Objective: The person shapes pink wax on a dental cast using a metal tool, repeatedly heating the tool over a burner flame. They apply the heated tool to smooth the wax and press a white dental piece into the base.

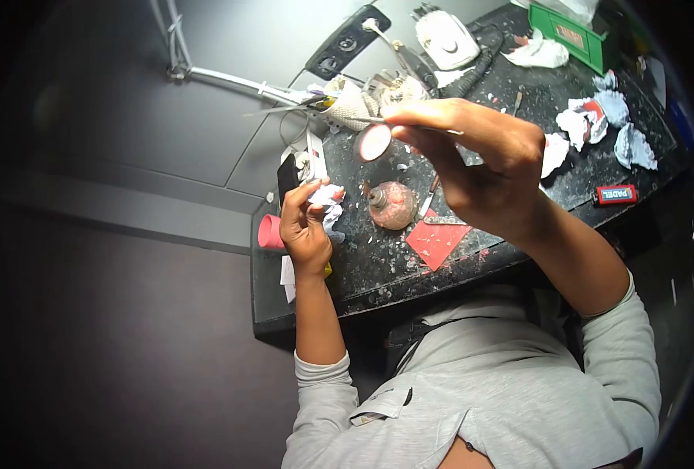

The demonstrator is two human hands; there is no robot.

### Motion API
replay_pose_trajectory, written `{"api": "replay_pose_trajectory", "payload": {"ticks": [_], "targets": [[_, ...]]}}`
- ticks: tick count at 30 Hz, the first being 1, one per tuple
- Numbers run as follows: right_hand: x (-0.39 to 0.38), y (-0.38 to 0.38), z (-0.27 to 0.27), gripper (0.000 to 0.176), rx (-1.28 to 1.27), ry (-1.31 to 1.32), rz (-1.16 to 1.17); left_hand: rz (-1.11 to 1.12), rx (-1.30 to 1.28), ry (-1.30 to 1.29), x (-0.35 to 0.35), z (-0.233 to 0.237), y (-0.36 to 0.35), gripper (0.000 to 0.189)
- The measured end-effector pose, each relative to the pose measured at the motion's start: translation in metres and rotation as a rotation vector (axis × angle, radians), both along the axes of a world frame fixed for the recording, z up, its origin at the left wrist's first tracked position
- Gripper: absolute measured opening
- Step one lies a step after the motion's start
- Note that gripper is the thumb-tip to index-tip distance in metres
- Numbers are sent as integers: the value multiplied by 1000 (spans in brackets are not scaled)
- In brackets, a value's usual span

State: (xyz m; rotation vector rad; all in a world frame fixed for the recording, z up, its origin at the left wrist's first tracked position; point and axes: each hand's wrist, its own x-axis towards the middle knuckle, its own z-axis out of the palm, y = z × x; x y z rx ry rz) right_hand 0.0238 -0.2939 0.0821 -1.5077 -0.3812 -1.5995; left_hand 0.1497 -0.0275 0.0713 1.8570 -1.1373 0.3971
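My right hand (pixel 476 160) is raised over the desk, thumb and fingers pinched on a thin metal hand tool (pixel 366 119). The tool's slim tip points left, and most of its shaft is hidden by the fingers. Lower and to the left, my left hand (pixel 306 234) is closed on a small white piece with a reddish patch (pixel 327 195); I cannot tell its kind. Between the hands stands a round glass burner bottle (pixel 392 205) with pinkish contents. Near it a red sheet (pixel 437 241) lies under a knife-like tool (pixel 445 220). A bright round dish-like thing (pixel 375 143) shows below the right fingertips.
Crumpled white papers (pixel 585 123) and a red lighter (pixel 616 195) lie on the right. A green bin (pixel 570 37), a white device (pixel 446 39) and a black power strip (pixel 348 42) are at the back. A pink cup (pixel 270 232) stands at the left edge.
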Motion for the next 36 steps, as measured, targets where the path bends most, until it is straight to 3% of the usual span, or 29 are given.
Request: {"api": "replay_pose_trajectory", "payload": {"ticks": [3,8,20,26,28,29,31,36], "targets": [[-9,-5,1,19,-14,89,-1,-88,-40,56,-4,7,-18,28],[-2,-4,-1,18,40,-40,-1,-117,60,22,2,10,-22,26],[-1,-1,-2,17,52,-34,13,-11,219,-140,4,5,-18,20],[-5,-2,0,18,27,25,21,-128,-3,135,-2,-9,-14,29],[-6,-2,1,18,37,20,32,-147,-207,323,-8,-18,-12,30],[-8,-3,1,18,39,41,33,-144,-208,319,-13,-22,-11,30],[-9,-4,2,18,39,50,39,-123,-472,606,-29,-29,-9,31],[-11,-3,5,19,55,119,67,-28,-685,800,-66,-41,11,30]]}}
